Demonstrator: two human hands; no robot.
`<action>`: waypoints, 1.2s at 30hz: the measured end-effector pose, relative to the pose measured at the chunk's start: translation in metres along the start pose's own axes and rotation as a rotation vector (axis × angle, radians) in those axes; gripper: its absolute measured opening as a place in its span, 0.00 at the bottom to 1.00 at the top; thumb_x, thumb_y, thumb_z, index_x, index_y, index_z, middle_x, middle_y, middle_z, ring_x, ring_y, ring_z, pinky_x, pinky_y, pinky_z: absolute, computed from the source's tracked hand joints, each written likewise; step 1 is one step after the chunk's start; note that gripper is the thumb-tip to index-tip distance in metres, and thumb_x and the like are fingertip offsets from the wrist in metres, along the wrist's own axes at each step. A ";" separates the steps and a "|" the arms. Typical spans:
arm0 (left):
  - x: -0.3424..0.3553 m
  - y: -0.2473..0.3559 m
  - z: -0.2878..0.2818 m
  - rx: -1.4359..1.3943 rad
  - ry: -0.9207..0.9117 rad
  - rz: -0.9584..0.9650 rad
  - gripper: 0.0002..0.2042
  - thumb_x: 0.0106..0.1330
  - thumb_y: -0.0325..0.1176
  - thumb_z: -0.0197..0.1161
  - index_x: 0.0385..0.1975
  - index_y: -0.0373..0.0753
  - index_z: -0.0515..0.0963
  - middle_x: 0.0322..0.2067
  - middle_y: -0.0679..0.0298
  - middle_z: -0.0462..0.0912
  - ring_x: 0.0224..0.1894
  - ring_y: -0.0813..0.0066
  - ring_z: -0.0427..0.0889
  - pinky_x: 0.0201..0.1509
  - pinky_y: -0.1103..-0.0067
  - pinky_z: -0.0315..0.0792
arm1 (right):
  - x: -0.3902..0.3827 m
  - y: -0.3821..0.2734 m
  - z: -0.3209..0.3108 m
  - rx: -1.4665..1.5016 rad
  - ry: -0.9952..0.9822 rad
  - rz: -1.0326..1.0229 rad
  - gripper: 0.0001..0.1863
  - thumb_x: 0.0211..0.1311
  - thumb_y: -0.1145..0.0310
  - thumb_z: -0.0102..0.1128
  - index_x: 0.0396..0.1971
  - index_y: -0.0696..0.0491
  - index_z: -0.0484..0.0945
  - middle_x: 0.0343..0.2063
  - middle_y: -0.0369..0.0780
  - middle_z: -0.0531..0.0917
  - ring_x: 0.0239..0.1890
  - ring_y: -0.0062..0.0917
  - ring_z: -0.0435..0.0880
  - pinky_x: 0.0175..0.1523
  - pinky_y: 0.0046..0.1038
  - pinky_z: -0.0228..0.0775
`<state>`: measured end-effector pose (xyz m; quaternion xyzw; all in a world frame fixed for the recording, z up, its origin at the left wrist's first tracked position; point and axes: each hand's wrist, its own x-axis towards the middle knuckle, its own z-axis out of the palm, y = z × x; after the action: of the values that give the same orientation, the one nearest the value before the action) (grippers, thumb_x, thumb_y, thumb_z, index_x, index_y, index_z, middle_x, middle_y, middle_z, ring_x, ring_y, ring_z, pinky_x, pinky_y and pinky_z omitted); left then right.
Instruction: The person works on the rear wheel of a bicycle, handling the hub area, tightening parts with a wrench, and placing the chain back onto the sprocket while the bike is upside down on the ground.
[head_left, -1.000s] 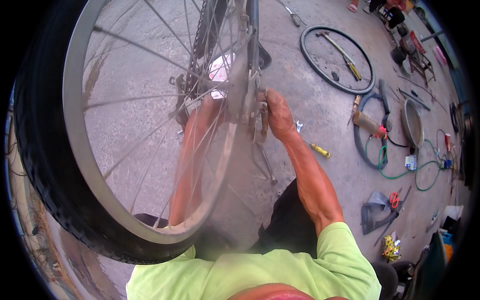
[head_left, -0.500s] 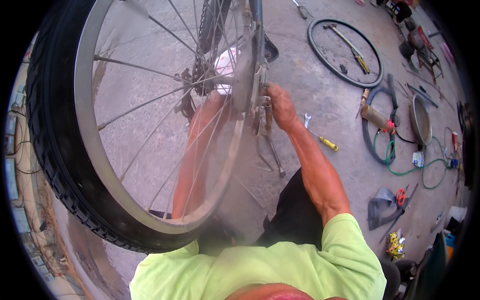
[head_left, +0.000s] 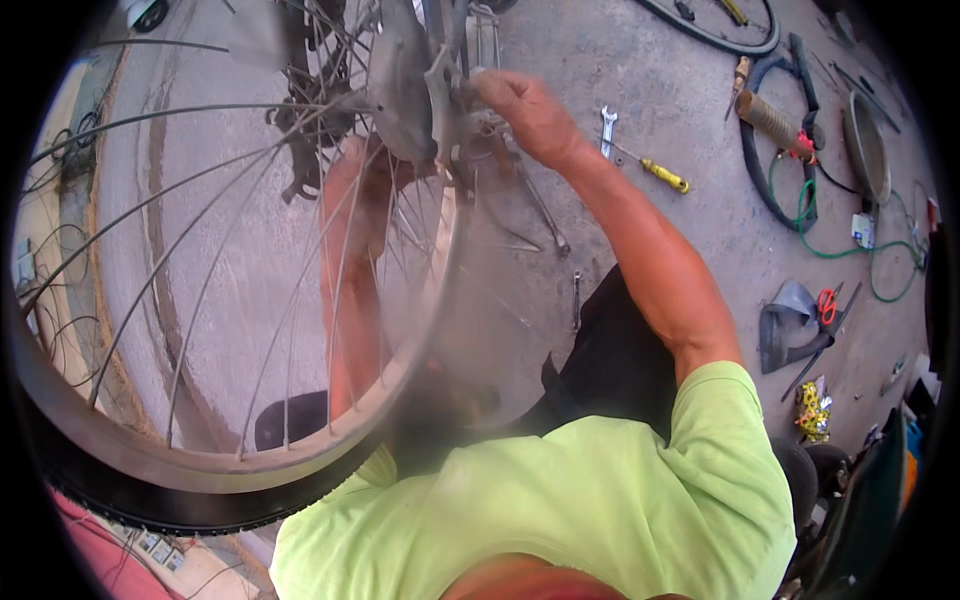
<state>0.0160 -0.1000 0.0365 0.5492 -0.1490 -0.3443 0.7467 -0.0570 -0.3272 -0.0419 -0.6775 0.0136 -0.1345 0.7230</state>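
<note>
A spoked bicycle wheel [head_left: 330, 425] with a dark tyre fills the left side, close in front of me. At its hub sits a grey rounded brake drum [head_left: 402, 85], beside a metal bracket [head_left: 442, 100]. My right hand [head_left: 525, 115] is at the right of the hub, thumb and fingers pressed together against a small part that I cannot make out. Behind the spokes, my left hand [head_left: 355, 175] reaches up to the hub near the dark derailleur [head_left: 300, 160]; spokes and drum hide its fingers.
On the concrete floor to the right lie a wrench [head_left: 607, 132], a yellow-handled screwdriver [head_left: 664, 175], a loose tyre [head_left: 745, 45], a coiled spring-like cylinder [head_left: 768, 118], a metal basin [head_left: 868, 148], a green cord [head_left: 830, 254] and red-handled scissors [head_left: 827, 305]. Another small tool [head_left: 576, 300] lies near my knee.
The view has shifted, so the wheel and floor tools appear higher, and the wheel looks turned. My right hand stays by the hub, fingers pinched; my left is still behind the spokes.
</note>
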 end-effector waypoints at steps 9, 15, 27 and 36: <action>-0.005 0.000 -0.006 0.111 0.098 0.025 0.21 0.73 0.45 0.56 0.55 0.34 0.75 0.50 0.53 0.82 0.49 0.62 0.83 0.56 0.67 0.75 | -0.036 0.030 -0.047 -0.353 0.225 0.268 0.25 0.64 0.49 0.64 0.50 0.55 0.83 0.46 0.44 0.87 0.49 0.33 0.85 0.56 0.34 0.74; -0.001 -0.010 -0.005 0.181 0.124 0.028 0.19 0.70 0.42 0.58 0.53 0.36 0.76 0.49 0.53 0.83 0.50 0.59 0.83 0.55 0.65 0.75 | -0.072 0.099 -0.089 -0.825 0.015 0.632 0.20 0.59 0.56 0.65 0.44 0.56 0.85 0.46 0.49 0.86 0.51 0.43 0.85 0.56 0.39 0.76; 0.018 -0.025 -0.024 0.588 0.194 0.068 0.15 0.65 0.36 0.63 0.49 0.41 0.80 0.47 0.52 0.83 0.50 0.53 0.82 0.53 0.63 0.75 | -0.133 0.173 -0.023 -0.966 -0.503 0.546 0.15 0.55 0.60 0.63 0.42 0.48 0.84 0.39 0.46 0.87 0.45 0.44 0.86 0.49 0.44 0.78; 0.017 -0.025 -0.035 0.925 0.244 0.045 0.13 0.61 0.32 0.66 0.46 0.44 0.82 0.45 0.51 0.83 0.50 0.49 0.81 0.52 0.61 0.75 | -0.133 0.189 0.035 -0.998 -0.520 0.211 0.12 0.61 0.65 0.56 0.44 0.49 0.79 0.40 0.46 0.86 0.46 0.43 0.86 0.48 0.43 0.79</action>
<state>0.0403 -0.0904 -0.0016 0.8570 -0.2098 -0.1585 0.4431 -0.1444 -0.2561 -0.2463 -0.9427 -0.0350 0.1323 0.3044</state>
